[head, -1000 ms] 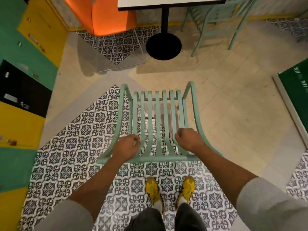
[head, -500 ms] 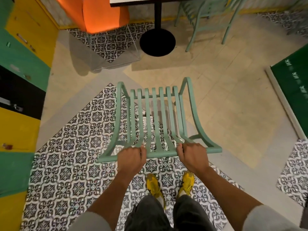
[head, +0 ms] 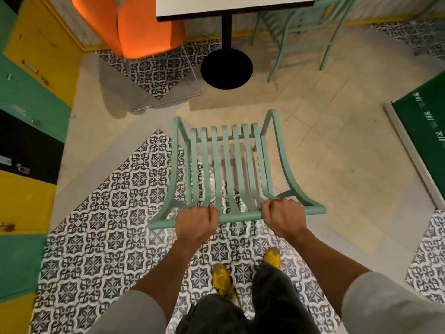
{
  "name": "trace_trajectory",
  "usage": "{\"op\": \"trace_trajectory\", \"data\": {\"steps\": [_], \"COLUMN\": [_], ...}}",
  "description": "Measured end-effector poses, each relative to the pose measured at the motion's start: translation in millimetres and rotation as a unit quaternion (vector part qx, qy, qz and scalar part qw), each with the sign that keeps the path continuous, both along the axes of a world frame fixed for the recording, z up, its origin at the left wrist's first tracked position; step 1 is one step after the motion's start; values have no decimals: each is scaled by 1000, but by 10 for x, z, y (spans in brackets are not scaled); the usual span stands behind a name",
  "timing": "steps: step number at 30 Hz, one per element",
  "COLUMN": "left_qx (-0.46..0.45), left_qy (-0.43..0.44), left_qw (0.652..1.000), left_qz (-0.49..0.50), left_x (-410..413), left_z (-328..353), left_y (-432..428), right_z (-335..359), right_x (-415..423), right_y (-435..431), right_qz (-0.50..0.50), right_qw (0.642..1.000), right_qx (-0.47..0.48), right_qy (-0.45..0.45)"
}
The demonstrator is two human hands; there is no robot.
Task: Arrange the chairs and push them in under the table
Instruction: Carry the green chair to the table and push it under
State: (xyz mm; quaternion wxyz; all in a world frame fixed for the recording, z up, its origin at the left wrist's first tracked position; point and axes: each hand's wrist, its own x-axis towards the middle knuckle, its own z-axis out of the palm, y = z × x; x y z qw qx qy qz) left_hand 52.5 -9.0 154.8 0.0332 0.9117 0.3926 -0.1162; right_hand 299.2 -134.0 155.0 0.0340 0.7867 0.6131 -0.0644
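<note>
Both hands, left (head: 196, 221) and right (head: 284, 216), are wrapped around the top rail of the mint chair (head: 228, 165), set wide apart, probably for steering. It stands on the floor facing the surface (head: 231, 6) (well short of its black pedestal (head: 226, 68)), not yet pushed in.

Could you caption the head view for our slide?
Both hands, left hand and right hand, grip the mint slatted chair facing the table.

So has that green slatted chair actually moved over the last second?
Yes. The green chair, held by both hands, has slid forward off the patterned tiles toward the table's black round base.
</note>
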Motion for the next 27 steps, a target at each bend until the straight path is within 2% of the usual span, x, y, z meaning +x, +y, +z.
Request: {"op": "trace_trajectory", "data": {"steps": [2, 6, 10, 14, 18, 21, 24, 27], "left_qx": [3, 19, -27, -60, -42, -44, -43, -26], "left_qy": [21, 9, 30, -7, -55, -23, 4, -21], "left_qw": [1000, 1000, 998, 995, 990, 991, 994, 992], "left_qz": [-9, 6, 43, 77, 120, 125, 102, 119], "left_x": [92, 386, 706, 1003, 1311, 1439, 1577, 1667], "left_z": [-2, -1, 48, 84, 43, -5, -14, -41], "left_y": [75, 283, 621, 903, 1093, 1256, 1432, 1551], "right_z": [-14, -42, -44, -32, -57, -37, -66, -18], "right_x": [115, 385, 686, 994, 1311, 1453, 1627, 1696], "right_y": [82, 302, 602, 910, 1135, 1290, 1478, 1622], "right_qz": [7, 50, 45, 44, 85, 94, 112, 86], "right_qw": [1000, 998, 999, 999, 995, 992, 991, 993], "right_qx": [6, -1, -19, -28, -51, -90, -75, -86], "right_qy": [-2, -32, -24, -6, -16, -5, 7, 1]}}
